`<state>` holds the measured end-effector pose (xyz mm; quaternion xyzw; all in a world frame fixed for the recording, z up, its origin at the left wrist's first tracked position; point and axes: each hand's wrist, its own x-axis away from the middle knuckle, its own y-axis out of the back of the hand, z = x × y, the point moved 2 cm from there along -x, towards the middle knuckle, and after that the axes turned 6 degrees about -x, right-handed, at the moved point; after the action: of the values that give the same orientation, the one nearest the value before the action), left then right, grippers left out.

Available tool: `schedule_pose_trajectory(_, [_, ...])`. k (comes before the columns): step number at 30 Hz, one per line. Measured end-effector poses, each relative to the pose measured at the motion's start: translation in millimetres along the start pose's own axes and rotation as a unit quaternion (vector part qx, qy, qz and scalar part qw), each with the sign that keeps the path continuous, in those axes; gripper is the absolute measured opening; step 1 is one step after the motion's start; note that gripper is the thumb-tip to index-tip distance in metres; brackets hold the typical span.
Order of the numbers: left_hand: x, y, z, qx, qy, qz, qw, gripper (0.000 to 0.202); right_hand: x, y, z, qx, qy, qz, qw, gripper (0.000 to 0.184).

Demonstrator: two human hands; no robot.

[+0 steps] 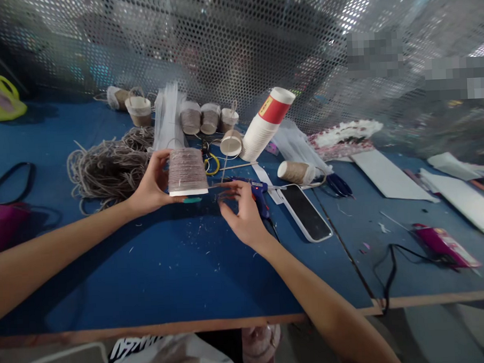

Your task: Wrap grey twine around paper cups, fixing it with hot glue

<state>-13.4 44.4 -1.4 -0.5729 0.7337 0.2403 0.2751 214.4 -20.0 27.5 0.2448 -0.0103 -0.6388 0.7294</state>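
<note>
My left hand [152,186] grips a paper cup [187,170] above the blue table. Greyish-mauve yarn is wound around its sides, and its white rim faces down. A teal spot shows just under the rim; I cannot make out what it is. From the cup's right side a strand of yarn [215,186] runs to my right hand [243,213], whose thumb and fingers are curled around its end. Close behind the right hand lies a blue glue gun [260,193]. A loose heap of grey yarn [105,170] is beside my left hand.
Behind are a leaning stack of white paper cups [259,133], several yarn-wrapped cups [191,118], sheer white fabric [169,115] and yellow-handled scissors [213,164]. A phone [307,213] lies right of my right hand. Magenta pouches [445,245] and white boards [392,176] are farther out.
</note>
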Motion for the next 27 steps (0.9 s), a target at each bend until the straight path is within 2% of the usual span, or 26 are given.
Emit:
schedule_pose_trajectory(2, [0, 0.1, -1, 0.007, 0.013, -0.006, 1.0, 0.087, -4, 4, -9, -0.062, -0.068, -0.052, 0.994, 0.03])
schedule_pose_trajectory(4, [0, 0.3, -1, 0.012, 0.018, -0.013, 1.0, 0.086, -8, 13, -17, -0.068, -0.106, -0.134, 0.983, 0.031])
schedule_pose_trajectory(7, [-1, 0.5, 0, 0.014, 0.012, -0.015, 1.0, 0.086, -9, 28, -20, -0.008, -0.109, -0.25, 0.962, 0.035])
schedule_pose_trajectory(9, [-1, 0.6, 2, 0.011, 0.003, -0.015, 1.0, 0.088, -8, 34, -14, 0.017, -0.071, -0.27, 0.96, 0.037])
schedule_pose_trajectory(11, [-2, 0.8, 3, 0.002, -0.006, -0.015, 1.0, 0.089, -4, 32, 0, 0.031, 0.024, -0.215, 0.976, 0.039])
schedule_pose_trajectory(13, [-2, 0.8, 5, -0.008, -0.011, -0.011, 1.0, 0.09, 2, 21, 19, 0.075, 0.155, -0.097, 0.98, 0.04])
schedule_pose_trajectory(15, [-2, 0.2, 5, -0.014, -0.015, -0.001, 1.0, 0.09, 11, 8, 34, 0.159, 0.255, -0.001, 0.954, 0.043])
schedule_pose_trajectory(16, [-1, -0.1, 5, -0.016, -0.016, 0.004, 1.0, 0.09, 15, 1, 39, 0.194, 0.283, 0.028, 0.939, 0.045])
schedule_pose_trajectory(18, [-1, -0.8, 5, -0.021, -0.018, 0.009, 1.0, 0.091, 22, -10, 43, 0.242, 0.301, 0.063, 0.92, 0.047])
schedule_pose_trajectory(20, [-1, -1.1, 5, -0.025, -0.017, 0.01, 0.999, 0.092, 24, -17, 41, 0.269, 0.288, 0.089, 0.915, 0.047])
schedule_pose_trajectory(23, [-1, -0.3, 5, -0.025, -0.011, 0.007, 1.0, 0.092, 23, -20, 36, 0.285, 0.257, 0.108, 0.917, 0.046])
schedule_pose_trajectory(27, [-1, 0.9, 3, -0.023, -0.011, 0.004, 1.0, 0.087, 20, -16, 31, 0.261, 0.226, 0.104, 0.933, 0.047])
